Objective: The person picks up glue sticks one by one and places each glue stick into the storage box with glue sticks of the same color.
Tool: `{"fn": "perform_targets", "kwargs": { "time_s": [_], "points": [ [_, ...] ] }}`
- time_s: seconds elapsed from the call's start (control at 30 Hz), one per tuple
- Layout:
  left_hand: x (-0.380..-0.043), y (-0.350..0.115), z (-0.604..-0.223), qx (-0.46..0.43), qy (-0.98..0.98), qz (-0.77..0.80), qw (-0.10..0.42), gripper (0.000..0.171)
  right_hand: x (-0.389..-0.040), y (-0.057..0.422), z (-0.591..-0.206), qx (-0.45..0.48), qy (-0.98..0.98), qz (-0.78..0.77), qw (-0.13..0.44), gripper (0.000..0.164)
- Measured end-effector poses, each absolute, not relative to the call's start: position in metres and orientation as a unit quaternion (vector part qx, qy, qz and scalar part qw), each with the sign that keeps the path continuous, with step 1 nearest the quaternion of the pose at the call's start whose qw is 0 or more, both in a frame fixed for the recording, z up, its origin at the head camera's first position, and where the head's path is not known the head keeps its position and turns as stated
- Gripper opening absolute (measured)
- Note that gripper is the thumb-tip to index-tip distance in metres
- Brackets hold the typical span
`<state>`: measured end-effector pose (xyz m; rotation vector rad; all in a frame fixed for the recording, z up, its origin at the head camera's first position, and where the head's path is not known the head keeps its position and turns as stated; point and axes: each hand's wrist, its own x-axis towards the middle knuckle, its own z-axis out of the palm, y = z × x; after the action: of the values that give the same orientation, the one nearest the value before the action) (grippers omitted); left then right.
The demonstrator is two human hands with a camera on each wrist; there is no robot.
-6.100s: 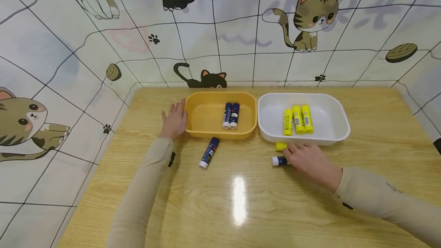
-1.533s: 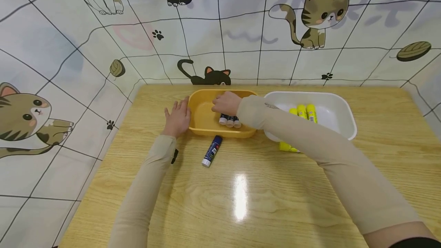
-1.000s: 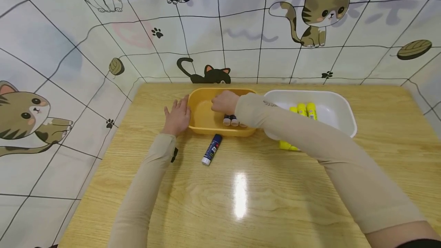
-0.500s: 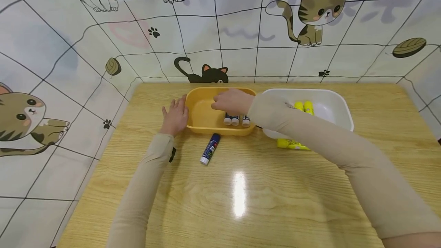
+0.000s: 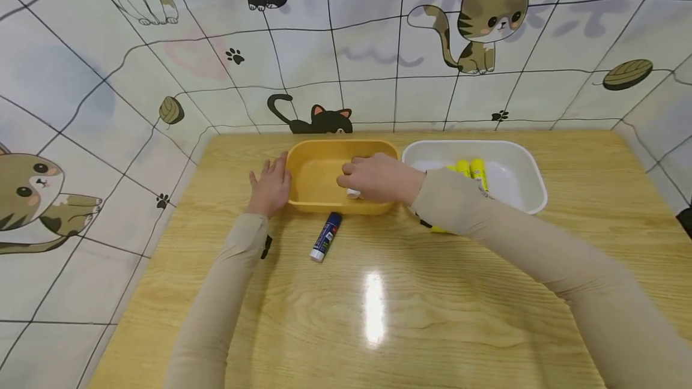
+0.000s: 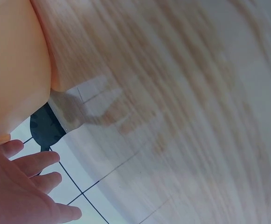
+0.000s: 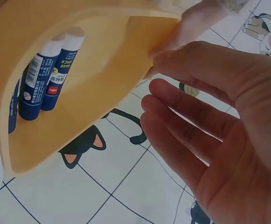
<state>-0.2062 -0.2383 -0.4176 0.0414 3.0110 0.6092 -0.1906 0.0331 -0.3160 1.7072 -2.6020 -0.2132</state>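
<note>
My left hand point(image 5: 268, 188) lies with straight fingers against the left side of the orange-yellow tray point(image 5: 319, 208). Over that tray hovers my right hand point(image 5: 381, 179), its fingers loosely bent and nothing between them in the right wrist view. Beneath it are navy glue sticks point(image 7: 39, 79) with white ends, mostly hidden by the hand in the head view; two lie side by side, another at the tray's edge. One more navy glue stick point(image 5: 326, 237) lies on the table in front of the tray.
To the right is a white tray point(image 5: 519, 191) with yellow glue sticks point(image 5: 478, 173), partly covered by my right sleeve. A yellow glue stick point(image 5: 439, 230) lies in front of it, mostly hidden under the sleeve. A wall with cat drawings stands behind the wooden table point(image 5: 303, 317).
My right hand has gone from a navy glue stick before the white tray to the orange-yellow tray, where that stick was let go. Lately it drew slightly back toward me. The left hand stays.
</note>
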Motion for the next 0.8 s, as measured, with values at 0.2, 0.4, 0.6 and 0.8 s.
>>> {"fn": "perform_targets", "kwargs": {
  "time_s": [0.2, 0.4, 0.6, 0.8],
  "points": [
    [-0.204, -0.238, -0.418, 0.014, 0.979, 0.202, 0.037, 0.053, -0.176, 0.046, -0.315, 0.540, -0.840, -0.040, 0.035, 0.013],
    [-0.205, -0.239, -0.416, 0.014, 0.978, 0.205, 0.033, 0.053, -0.165, 0.052, -0.317, 0.537, -0.842, -0.054, 0.033, 0.020],
    [-0.207, -0.239, -0.417, 0.015, 0.978, 0.207, 0.034, 0.053, -0.155, 0.062, -0.320, 0.516, -0.854, -0.061, 0.028, 0.022],
    [-0.208, -0.237, -0.418, 0.012, 0.978, 0.205, 0.038, 0.053, -0.147, 0.085, -0.326, 0.515, -0.854, -0.057, 0.050, 0.020]
  ]
}}
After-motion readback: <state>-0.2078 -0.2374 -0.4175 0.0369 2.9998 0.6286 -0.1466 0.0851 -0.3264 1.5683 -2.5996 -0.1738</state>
